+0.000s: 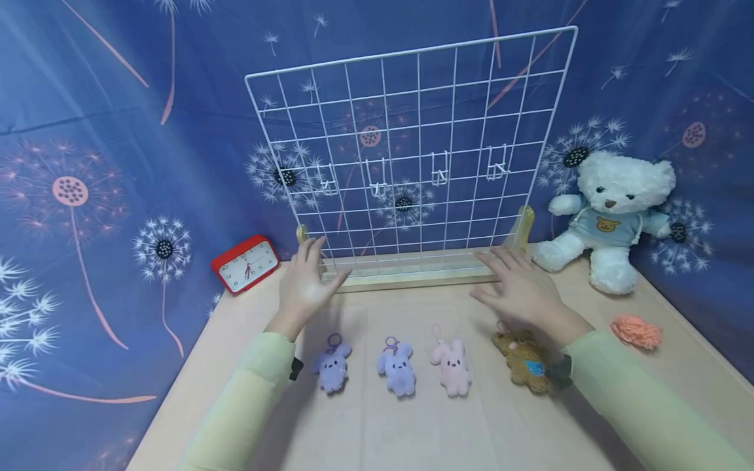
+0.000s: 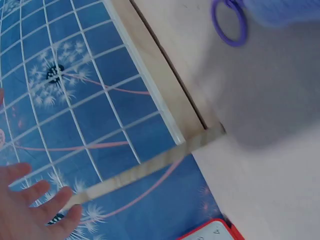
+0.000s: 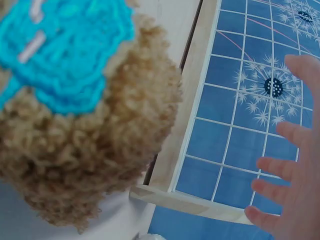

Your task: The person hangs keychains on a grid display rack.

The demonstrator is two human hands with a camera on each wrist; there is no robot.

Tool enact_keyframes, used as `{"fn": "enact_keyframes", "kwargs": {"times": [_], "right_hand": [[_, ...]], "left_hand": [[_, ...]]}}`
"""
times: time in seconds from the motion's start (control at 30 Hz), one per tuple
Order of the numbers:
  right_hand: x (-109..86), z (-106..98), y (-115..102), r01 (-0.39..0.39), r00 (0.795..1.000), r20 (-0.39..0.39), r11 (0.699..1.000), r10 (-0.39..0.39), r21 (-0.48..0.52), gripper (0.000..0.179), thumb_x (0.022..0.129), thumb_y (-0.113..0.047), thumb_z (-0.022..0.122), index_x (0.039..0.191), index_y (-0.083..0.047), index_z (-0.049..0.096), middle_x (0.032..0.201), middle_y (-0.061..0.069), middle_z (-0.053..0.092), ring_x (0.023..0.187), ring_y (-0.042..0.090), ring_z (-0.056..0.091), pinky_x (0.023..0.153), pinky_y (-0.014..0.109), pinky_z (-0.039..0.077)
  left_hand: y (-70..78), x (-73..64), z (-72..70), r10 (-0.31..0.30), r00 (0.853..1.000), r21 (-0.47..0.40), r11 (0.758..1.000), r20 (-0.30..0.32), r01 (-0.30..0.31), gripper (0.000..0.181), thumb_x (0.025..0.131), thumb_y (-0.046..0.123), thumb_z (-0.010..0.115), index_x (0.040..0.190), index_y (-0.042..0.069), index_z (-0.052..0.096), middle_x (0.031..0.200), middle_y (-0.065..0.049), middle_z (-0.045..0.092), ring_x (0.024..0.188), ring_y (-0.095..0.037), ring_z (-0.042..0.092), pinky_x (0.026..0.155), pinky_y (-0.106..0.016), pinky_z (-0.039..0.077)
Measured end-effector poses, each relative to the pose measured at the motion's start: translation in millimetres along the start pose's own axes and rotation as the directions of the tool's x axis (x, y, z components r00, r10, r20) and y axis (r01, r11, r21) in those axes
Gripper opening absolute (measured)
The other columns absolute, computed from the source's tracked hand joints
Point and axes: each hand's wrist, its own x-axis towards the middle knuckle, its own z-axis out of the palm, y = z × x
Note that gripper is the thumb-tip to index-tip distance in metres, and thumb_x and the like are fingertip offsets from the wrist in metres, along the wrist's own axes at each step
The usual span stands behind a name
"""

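My left hand (image 1: 303, 281) hovers with fingers spread near the left end of the wooden base (image 1: 406, 281) of a white wire grid rack (image 1: 412, 53). My right hand (image 1: 521, 284), also spread, is near the base's right end. Neither holds anything. In front lie plush keychains in a row: two lavender ones, left (image 1: 332, 369) and right (image 1: 398, 371), a pink one (image 1: 453, 371) and a brown bear (image 1: 521, 360) with a blue patch. The bear (image 3: 135, 95) looms large in the right wrist view, below my right wrist. Several white hooks (image 1: 439, 175) hang across the grid.
A red alarm clock (image 1: 246, 264) stands left of the rack. At the right sits a white teddy bear (image 1: 615, 222) in a blue top, with a bundle of coral yarn (image 1: 636, 331) in front of it. Blue dandelion-print cloth (image 1: 165, 248) surrounds the table.
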Motion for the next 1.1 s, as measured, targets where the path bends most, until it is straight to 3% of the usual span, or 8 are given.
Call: {"fn": "enact_keyframes", "kwargs": {"times": [0.2, 0.37, 0.5, 0.67, 0.77, 0.9, 1.0, 1.1], "right_hand": [[-1.5, 4, 1, 0.013, 0.999, -0.035, 0.998, -0.011, 0.066, 0.078, 0.094, -0.064, 0.060, 0.155, -0.018, 0.044, 0.148, 0.020, 0.047, 0.138, 0.044, 0.038, 0.116, 0.066, 0.023], [-3.9, 4, 3, 0.028, 0.999, -0.023, 0.994, -0.026, 0.103, 0.069, 0.095, -0.057, 0.064, 0.149, -0.016, 0.051, 0.147, 0.023, 0.048, 0.135, 0.048, 0.040, 0.114, 0.069, 0.024], [-5.7, 6, 6, 0.055, 0.998, -0.018, 0.992, -0.053, 0.113, 0.064, 0.096, -0.052, 0.065, 0.146, -0.014, 0.055, 0.146, 0.024, 0.049, 0.134, 0.049, 0.041, 0.113, 0.070, 0.024], [-9.2, 6, 11, 0.072, 0.997, -0.018, 0.989, -0.070, 0.131, 0.059, 0.096, -0.048, 0.067, 0.142, -0.012, 0.057, 0.140, 0.021, 0.055, 0.129, 0.046, 0.047, 0.108, 0.069, 0.033], [-11.4, 7, 13, 0.064, 0.998, -0.010, 0.989, -0.063, 0.136, 0.056, 0.096, -0.047, 0.067, 0.140, -0.013, 0.059, 0.137, 0.019, 0.057, 0.126, 0.044, 0.050, 0.101, 0.067, 0.041], [-13.0, 10, 18, 0.050, 0.999, 0.007, 0.989, -0.051, 0.142, 0.056, 0.097, -0.049, 0.065, 0.139, -0.013, 0.060, 0.136, 0.019, 0.059, 0.125, 0.043, 0.051, 0.097, 0.067, 0.044], [-15.0, 13, 23, 0.040, 0.999, 0.021, 0.987, -0.044, 0.157, 0.058, 0.098, -0.049, 0.065, 0.139, -0.009, 0.059, 0.135, 0.022, 0.059, 0.125, 0.046, 0.051, 0.097, 0.067, 0.045], [-17.4, 16, 29, 0.040, 0.999, 0.018, 0.981, -0.044, 0.190, 0.057, 0.098, -0.043, 0.067, 0.138, -0.004, 0.059, 0.130, 0.024, 0.061, 0.121, 0.047, 0.054, 0.094, 0.066, 0.047]], "left_hand": [[-15.2, 1.1, 1.6, -0.030, 0.981, -0.062, 0.998, -0.192, 0.018, 0.076, 0.090, 0.044, 0.072, 0.149, 0.006, 0.045, 0.146, -0.017, 0.045, 0.127, -0.037, 0.050, 0.084, -0.059, 0.053], [-35.1, 4.0, 10.9, -0.084, 0.968, -0.103, 0.993, -0.237, 0.061, 0.075, 0.088, 0.039, 0.074, 0.148, 0.004, 0.045, 0.142, -0.016, 0.049, 0.125, -0.036, 0.053, 0.084, -0.057, 0.053], [-49.3, 6.5, 16.3, -0.150, 0.971, -0.153, 0.981, -0.188, 0.122, 0.079, 0.088, 0.039, 0.076, 0.149, 0.000, 0.042, 0.144, -0.019, 0.048, 0.130, -0.037, 0.049, 0.097, -0.056, 0.049], [-62.8, 12.5, 20.8, -0.229, 0.973, -0.258, 0.942, -0.025, 0.215, 0.087, 0.092, 0.039, 0.073, 0.155, -0.003, 0.031, 0.151, -0.025, 0.041, 0.135, -0.041, 0.044, 0.111, -0.054, 0.039], [-69.0, 16.7, 26.7, -0.256, 0.963, -0.406, 0.874, 0.084, 0.268, 0.085, 0.095, 0.033, 0.071, 0.157, -0.003, 0.025, 0.151, -0.027, 0.041, 0.132, -0.045, 0.048, 0.111, -0.054, 0.040], [-75.3, 21.6, 34.7, -0.249, 0.947, -0.612, 0.722, 0.204, 0.322, 0.077, 0.097, 0.018, 0.068, 0.159, 0.003, 0.025, 0.152, -0.026, 0.041, 0.132, -0.046, 0.048, 0.110, -0.052, 0.042], [-78.9, 24.6, 40.2, -0.233, 0.941, -0.705, 0.623, 0.247, 0.339, 0.073, 0.098, 0.010, 0.066, 0.159, 0.005, 0.028, 0.154, -0.026, 0.039, 0.136, -0.046, 0.044, 0.112, -0.053, 0.040], [-81.1, 26.2, 44.6, -0.231, 0.938, -0.745, 0.570, 0.259, 0.346, 0.069, 0.098, 0.006, 0.064, 0.158, 0.003, 0.029, 0.155, -0.026, 0.038, 0.139, -0.044, 0.041, 0.114, -0.052, 0.037]]}}
